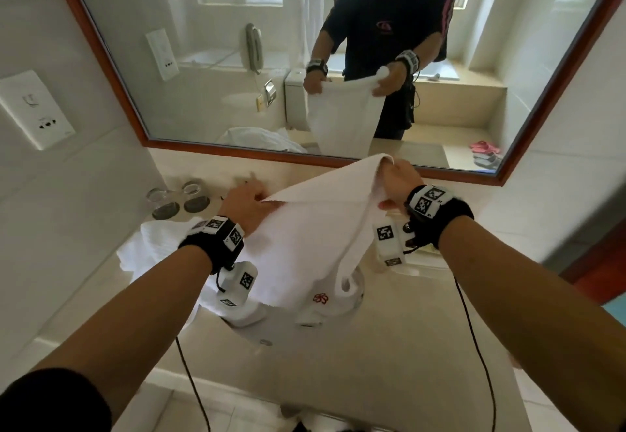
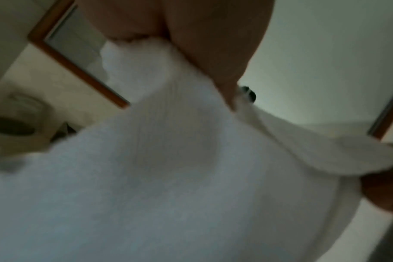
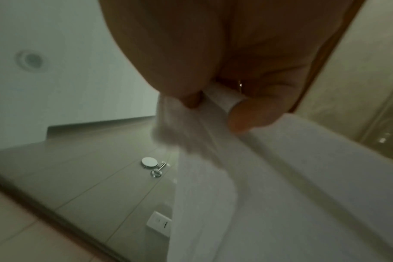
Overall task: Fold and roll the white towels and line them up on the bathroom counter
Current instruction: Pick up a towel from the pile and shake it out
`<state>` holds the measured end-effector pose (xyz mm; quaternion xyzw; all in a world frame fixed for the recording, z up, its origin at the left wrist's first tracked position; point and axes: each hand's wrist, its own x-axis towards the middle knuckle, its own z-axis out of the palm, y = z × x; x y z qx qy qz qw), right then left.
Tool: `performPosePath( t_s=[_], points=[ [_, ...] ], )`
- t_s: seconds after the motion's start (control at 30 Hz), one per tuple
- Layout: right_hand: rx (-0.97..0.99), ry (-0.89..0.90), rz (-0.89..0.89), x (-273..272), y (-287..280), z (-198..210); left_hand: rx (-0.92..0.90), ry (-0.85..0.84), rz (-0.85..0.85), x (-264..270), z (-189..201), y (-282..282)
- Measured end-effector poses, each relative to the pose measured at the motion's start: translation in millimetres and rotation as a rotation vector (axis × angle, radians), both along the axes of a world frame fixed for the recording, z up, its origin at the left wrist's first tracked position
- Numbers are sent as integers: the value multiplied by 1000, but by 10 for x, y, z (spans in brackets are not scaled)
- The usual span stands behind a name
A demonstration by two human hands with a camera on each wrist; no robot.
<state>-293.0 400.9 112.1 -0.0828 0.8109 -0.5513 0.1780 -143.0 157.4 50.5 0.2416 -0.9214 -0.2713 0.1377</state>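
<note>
White towel [image 1: 305, 228] held up over the sink [image 1: 305, 340], stretched between both hands. Terry cloth, soft nap, faint ribbing visible in the left wrist view [image 2: 168, 159]. Small red flower-like embroidered mark [image 1: 320, 298] near its hanging lower end; no readable text on it. Lower end droops to the basin rim.

Left hand [image 1: 245, 204] pinches one top corner, fingers closed on the fabric; same grip in the wrist view [image 2: 191, 44]. Right hand [image 1: 396, 182] grips the other top corner, held higher; right wrist view shows thumb and fingers [image 3: 247, 117] clamped on a thick hemmed edge [image 3: 222, 99].

More white towels in a loose rumpled heap [image 1: 159, 242] on the counter [image 1: 338, 381], left of the sink, behind the left forearm. Counter is smooth beige stone, glossy.

Two clear drinking glasses [image 1: 176, 198] stand side by side near the back left corner. Wood-framed mirror [image 1: 237, 59] behind shows the person holding the towel. White wall plate with sockets [image 1: 37, 109] at left on pale tile; writing too small to read. Both wrists carry black bands with white blocks printed in black-and-white square markers [image 1: 428, 198].
</note>
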Motion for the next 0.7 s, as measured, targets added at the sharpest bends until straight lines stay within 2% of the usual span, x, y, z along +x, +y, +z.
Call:
performPosePath(
  t_s=[0.1, 0.2, 0.33, 0.4, 0.47, 0.7],
  points=[
    [-37, -59, -50, -112, 116, -37, -130, -139, -81, 24, -25, -23],
    [-131, -130, -174, -193, 202, -93, -237, -307, -127, -2, -68, -114],
    [-188, -205, -263, -225, 287, -184, -172, -241, 2, 40, -152, -260],
    [-150, -208, -263, -218, 282, -248, -39, -180, 56, 68, -209, -351],
    [-90, -165, -190, -139, 190, -278, 107, -122, 57, 97, -238, -383],
    [138, -44, 292, 350, -540, -315, 254, -178, 86, 181, -430, -374]
  ],
)
